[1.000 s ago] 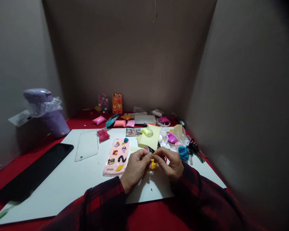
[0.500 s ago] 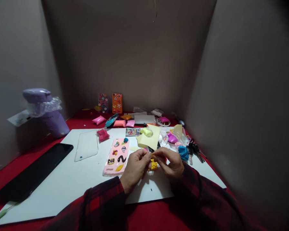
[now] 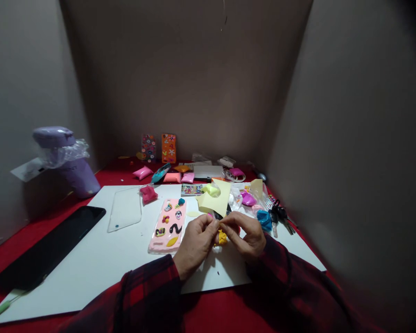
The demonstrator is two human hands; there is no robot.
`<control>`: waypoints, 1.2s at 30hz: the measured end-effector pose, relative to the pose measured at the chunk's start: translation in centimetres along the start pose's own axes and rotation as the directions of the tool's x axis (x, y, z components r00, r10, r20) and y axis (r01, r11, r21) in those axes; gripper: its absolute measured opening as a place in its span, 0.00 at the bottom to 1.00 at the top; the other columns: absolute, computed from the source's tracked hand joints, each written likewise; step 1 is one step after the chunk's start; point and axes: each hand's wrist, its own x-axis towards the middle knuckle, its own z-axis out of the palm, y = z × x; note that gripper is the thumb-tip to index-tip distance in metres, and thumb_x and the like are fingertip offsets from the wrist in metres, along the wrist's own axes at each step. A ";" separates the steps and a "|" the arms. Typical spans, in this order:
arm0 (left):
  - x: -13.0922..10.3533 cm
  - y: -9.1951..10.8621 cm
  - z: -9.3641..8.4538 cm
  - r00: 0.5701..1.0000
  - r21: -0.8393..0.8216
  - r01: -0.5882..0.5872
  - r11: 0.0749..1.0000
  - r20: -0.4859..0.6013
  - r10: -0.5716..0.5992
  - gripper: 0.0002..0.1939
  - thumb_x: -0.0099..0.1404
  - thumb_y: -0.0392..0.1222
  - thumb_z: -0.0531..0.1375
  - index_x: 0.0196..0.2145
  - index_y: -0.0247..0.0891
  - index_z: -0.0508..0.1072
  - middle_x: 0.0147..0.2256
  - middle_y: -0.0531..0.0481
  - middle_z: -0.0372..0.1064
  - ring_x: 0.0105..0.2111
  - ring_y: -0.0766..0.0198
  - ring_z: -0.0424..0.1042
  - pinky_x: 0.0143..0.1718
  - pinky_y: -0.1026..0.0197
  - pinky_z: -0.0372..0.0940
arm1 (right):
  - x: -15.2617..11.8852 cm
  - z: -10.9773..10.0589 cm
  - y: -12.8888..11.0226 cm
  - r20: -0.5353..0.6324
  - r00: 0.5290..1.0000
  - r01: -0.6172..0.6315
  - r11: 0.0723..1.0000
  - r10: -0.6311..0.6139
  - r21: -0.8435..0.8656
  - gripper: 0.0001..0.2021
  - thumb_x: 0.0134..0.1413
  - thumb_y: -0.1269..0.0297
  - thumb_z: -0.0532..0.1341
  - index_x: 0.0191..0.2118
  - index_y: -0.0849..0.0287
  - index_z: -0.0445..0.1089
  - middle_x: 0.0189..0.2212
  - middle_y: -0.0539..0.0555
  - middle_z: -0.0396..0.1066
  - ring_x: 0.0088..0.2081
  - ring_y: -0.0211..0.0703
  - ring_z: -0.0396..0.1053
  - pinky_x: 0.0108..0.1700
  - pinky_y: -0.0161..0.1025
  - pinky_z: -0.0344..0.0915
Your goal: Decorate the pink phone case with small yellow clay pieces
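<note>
My left hand [image 3: 198, 241] and my right hand [image 3: 243, 233] meet over the white board [image 3: 125, 268], fingertips pinched together. Whatever small thing sits between the fingertips is hidden. A yellow lump [image 3: 222, 237], seemingly clay in a wrapper, shows just below and between the fingers. Left of my left hand lies a pink decorated phone case [image 3: 162, 238], bearing a black squiggle, a flower, a yellow leaf shape and other small pieces. A pale yellow paper [image 3: 213, 203] with a curved cut edge lies just beyond my fingers.
Left on the board are a clear phone case [image 3: 125, 210], a red packet [image 3: 148, 194] and a black phone [image 3: 52, 247]. Keys [image 3: 280, 216] and a blue packet [image 3: 264, 220] lie right. A purple bottle-like object [image 3: 76, 173] stands far left; an orange case [image 3: 168, 148] leans at the back.
Both hands stay almost in place, with only slight finger movement at the pinch. Nothing else has visibly moved.
</note>
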 end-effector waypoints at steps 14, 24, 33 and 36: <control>0.2 -0.5 0.1 0.991 -0.161 -0.015 0.987 -0.133 -0.007 0.16 0.58 0.53 0.54 0.24 0.37 0.62 0.17 0.59 0.59 0.11 0.75 0.52 0.11 0.71 0.48 | 0.0 0.2 1.0 -0.090 0.989 -0.125 0.988 0.116 -0.093 0.06 0.56 0.67 0.53 0.30 0.58 0.65 0.19 0.49 0.65 0.19 0.35 0.61 0.20 0.33 0.57; 0.6 -0.9 -0.2 0.983 -0.189 0.026 0.982 -0.174 -0.060 0.17 0.54 0.54 0.58 0.24 0.36 0.63 0.15 0.60 0.57 0.11 0.76 0.52 0.10 0.72 0.47 | -0.2 0.5 1.3 0.132 0.990 0.075 0.961 -0.040 -0.268 0.07 0.47 0.76 0.56 0.29 0.59 0.68 0.27 0.53 0.66 0.30 0.40 0.64 0.30 0.36 0.60; 0.6 -1.0 -0.2 0.986 -0.185 0.037 0.982 -0.154 -0.067 0.17 0.56 0.53 0.58 0.24 0.36 0.62 0.15 0.60 0.57 0.11 0.76 0.52 0.10 0.72 0.47 | 0.4 0.4 0.9 0.317 0.917 0.361 0.842 -0.243 -0.400 0.09 0.51 0.73 0.54 0.27 0.60 0.70 0.26 0.57 0.69 0.29 0.43 0.61 0.31 0.40 0.56; 0.6 -0.9 -0.2 0.987 -0.184 0.041 0.982 -0.143 -0.068 0.17 0.57 0.53 0.57 0.24 0.36 0.62 0.15 0.59 0.56 0.11 0.76 0.52 0.10 0.71 0.47 | 0.4 0.4 0.9 0.326 0.908 0.388 0.823 -0.264 -0.415 0.08 0.50 0.71 0.55 0.27 0.60 0.70 0.26 0.56 0.70 0.29 0.43 0.61 0.30 0.40 0.55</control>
